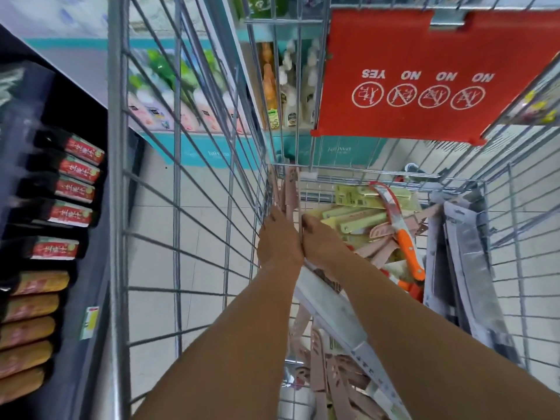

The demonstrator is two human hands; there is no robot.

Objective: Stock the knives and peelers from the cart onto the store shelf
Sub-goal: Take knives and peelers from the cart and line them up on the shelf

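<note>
Both my arms reach down into the wire cart (194,207). My left hand (278,237) and my right hand (321,237) are side by side against the cart's left wall, gripping a bunch of pink packaged knives (289,192) that stands upright between them. Further right on the cart floor lie green carded peelers (360,219), an orange-handled knife (406,237) and more pink knives (378,250). Grey packaged knives (466,268) lean along the right side. More pink packs (336,383) lie under my right forearm.
The red child-seat flap (409,77) with warning icons hangs at the cart's far end. A dark shelf (45,207) at the left holds rows of red and yellow labelled packs. Bottles and teal shelving (197,101) stand beyond the cart, with pale floor tiles (157,268) below.
</note>
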